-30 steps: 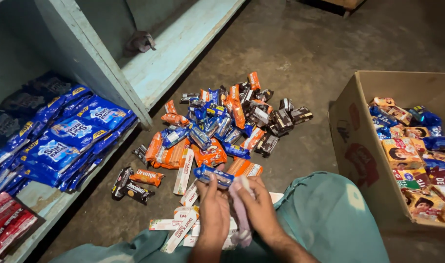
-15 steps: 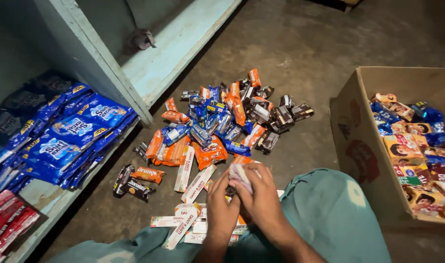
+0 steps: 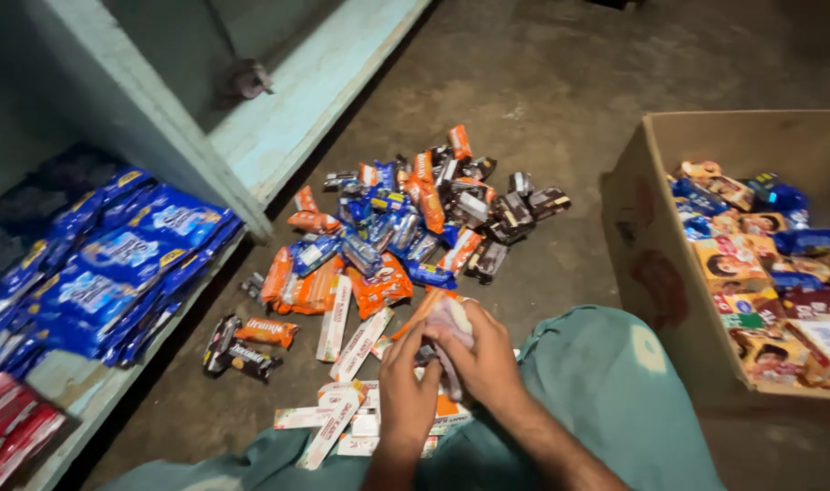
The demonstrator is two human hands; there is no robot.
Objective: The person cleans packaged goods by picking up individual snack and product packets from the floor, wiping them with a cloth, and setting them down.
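Since 0.5 s ago we see both hands staying together above the knee, barely shifted, and the pale bundle is still between them; 1 s ago the hands were lower, down at the white sticks on the floor.

Right hand [image 3: 483, 359] is closed around a small stack of pale pink wrapped bars [image 3: 451, 320], fingers curled over its top end. Left hand [image 3: 408, 386] is pressed against the same stack from the left, fingers bent at its lower part; whether it actually grips the stack we cannot tell. The stack sits in the hands above the teal-clad knee [image 3: 606, 391], just over the near edge of the floor pile.

Around them:
- Loose heap of orange, blue and brown snack packets [image 3: 406, 227] on the concrete floor [image 3: 560, 100], beyond the hands.
- White stick-shaped packets [image 3: 347, 350] scattered near and partly under the left hand.
- 2 dark chocolate bars and 1 orange one [image 3: 247, 344] lie left of the sticks, apart from the heap.
- Open cardboard box [image 3: 651, 264] on the right, holding mixed biscuit packs.
- Pale green shelf unit [image 3: 279, 118] on the left; blue biscuit packs [image 3: 115, 273] stacked on its lower shelf, red packs [image 3: 15, 427] at the bottom left corner.
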